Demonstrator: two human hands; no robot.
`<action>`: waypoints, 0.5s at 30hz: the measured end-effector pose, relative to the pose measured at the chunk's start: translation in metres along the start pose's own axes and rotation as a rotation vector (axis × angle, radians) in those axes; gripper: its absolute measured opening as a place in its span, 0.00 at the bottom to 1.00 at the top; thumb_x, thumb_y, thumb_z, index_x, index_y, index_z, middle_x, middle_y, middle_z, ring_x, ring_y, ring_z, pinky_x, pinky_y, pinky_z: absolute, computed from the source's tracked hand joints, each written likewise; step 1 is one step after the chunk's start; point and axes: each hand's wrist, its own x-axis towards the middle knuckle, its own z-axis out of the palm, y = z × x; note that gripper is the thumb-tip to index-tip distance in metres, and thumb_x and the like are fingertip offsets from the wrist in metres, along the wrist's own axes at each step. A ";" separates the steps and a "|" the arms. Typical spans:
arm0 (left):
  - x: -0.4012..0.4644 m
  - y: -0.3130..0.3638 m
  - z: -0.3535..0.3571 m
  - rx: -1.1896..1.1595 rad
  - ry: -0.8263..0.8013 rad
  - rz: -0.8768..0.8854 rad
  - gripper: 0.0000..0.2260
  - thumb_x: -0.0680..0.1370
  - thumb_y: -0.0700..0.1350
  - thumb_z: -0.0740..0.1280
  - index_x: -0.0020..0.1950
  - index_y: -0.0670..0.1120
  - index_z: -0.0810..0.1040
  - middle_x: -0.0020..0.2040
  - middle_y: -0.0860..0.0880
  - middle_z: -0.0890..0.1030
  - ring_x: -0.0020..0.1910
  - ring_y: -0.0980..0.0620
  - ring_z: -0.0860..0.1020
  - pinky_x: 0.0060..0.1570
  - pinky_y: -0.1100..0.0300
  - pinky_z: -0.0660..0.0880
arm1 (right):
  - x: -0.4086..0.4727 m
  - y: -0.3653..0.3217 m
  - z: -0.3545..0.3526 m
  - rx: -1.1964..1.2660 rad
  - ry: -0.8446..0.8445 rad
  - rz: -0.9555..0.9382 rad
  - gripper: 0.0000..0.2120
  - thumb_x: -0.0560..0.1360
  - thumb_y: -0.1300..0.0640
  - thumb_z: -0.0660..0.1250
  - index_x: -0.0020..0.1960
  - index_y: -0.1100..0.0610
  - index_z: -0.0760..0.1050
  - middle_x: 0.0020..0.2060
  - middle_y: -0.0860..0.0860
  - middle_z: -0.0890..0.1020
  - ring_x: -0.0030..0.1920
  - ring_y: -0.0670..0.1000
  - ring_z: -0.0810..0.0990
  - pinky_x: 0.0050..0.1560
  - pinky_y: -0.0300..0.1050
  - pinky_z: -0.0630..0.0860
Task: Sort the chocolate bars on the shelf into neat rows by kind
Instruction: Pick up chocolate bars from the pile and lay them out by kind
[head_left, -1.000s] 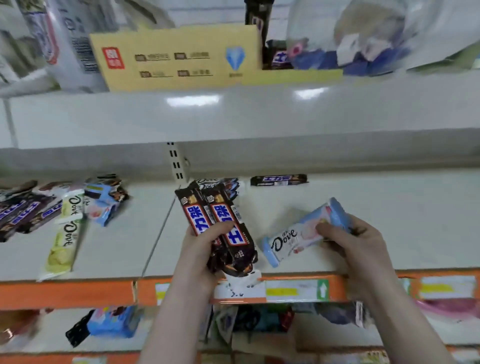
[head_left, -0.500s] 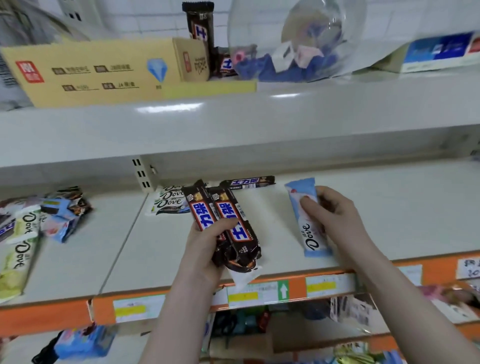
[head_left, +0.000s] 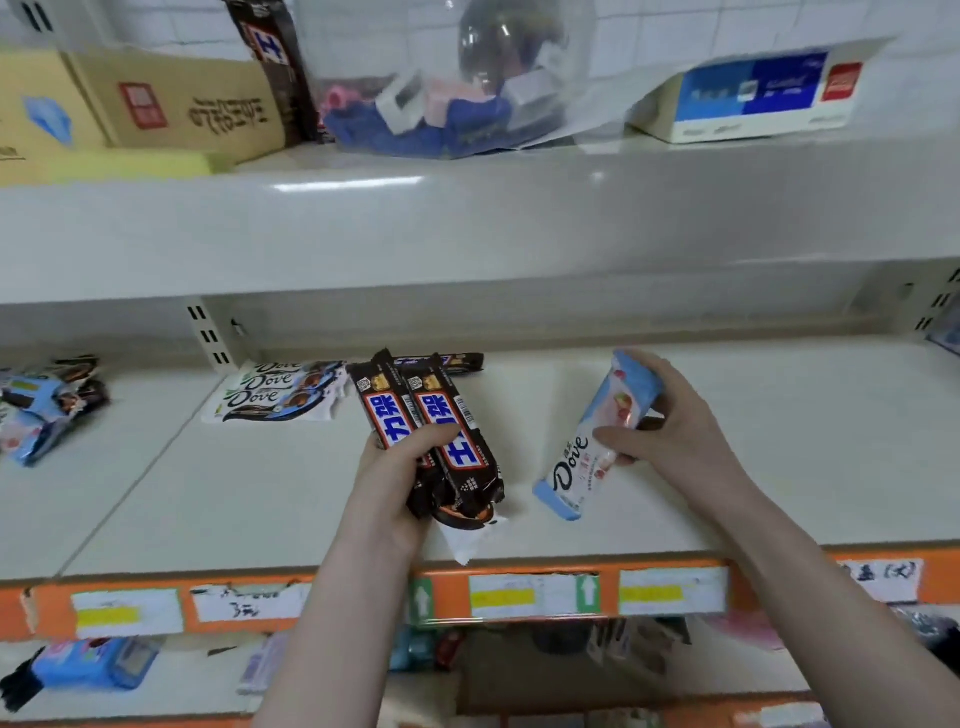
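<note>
Shelf (head_left: 779, 457), white deck with orange front rail, taken as the landmark for every entry.

1. My left hand (head_left: 400, 483): above the shelf's front middle, clenched around two dark brown bars (head_left: 441, 441) with blue-and-white lettering. The bars lie side by side, touching, their far ends pointing toward the shelf's back and their near ends sticking out below my palm. My thumb crosses both wrappers. A white wrapper corner (head_left: 467, 543) shows beneath them, over the front part of the deck.

2. My right hand (head_left: 670, 431): above the shelf, right of centre, grasping one pale blue Dove bar (head_left: 597, 441). Fingers wrap its far end and the thumb presses on its face. The bar is tilted, its near end lowest, at or just above the deck; I cannot tell whether it touches.

3. White Dove bars (head_left: 275, 392): overlapped flat at the shelf's back, left of centre, beside the slotted upright (head_left: 208, 338).

4. Single dark bar (head_left: 441, 361): flat at the shelf's back, behind the held pair.

5. Mixed heap of bars (head_left: 47, 405): on the neighbouring deck, left of the shelf, well apart from both hands.

6. Price labels (head_left: 530, 595): on the shelf's orange rail.
</note>
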 end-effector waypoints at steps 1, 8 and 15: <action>-0.001 -0.006 0.009 -0.005 0.011 0.007 0.19 0.69 0.32 0.69 0.59 0.42 0.77 0.44 0.43 0.84 0.37 0.46 0.84 0.29 0.57 0.79 | 0.004 0.003 -0.011 -0.039 -0.018 -0.003 0.27 0.64 0.72 0.72 0.56 0.49 0.73 0.43 0.49 0.77 0.33 0.42 0.79 0.31 0.40 0.79; -0.010 -0.034 0.048 -0.017 0.098 0.015 0.19 0.68 0.32 0.70 0.59 0.41 0.77 0.43 0.43 0.84 0.36 0.47 0.84 0.31 0.56 0.80 | 0.027 0.018 -0.076 -0.447 -0.249 -0.042 0.14 0.61 0.60 0.76 0.37 0.47 0.74 0.34 0.44 0.76 0.31 0.42 0.72 0.31 0.31 0.68; -0.006 -0.033 0.047 -0.023 0.164 -0.010 0.22 0.67 0.33 0.71 0.60 0.42 0.76 0.50 0.41 0.84 0.43 0.43 0.83 0.38 0.52 0.80 | 0.037 0.028 -0.078 -0.604 -0.483 -0.118 0.10 0.68 0.59 0.72 0.41 0.44 0.79 0.40 0.39 0.80 0.42 0.36 0.76 0.40 0.24 0.68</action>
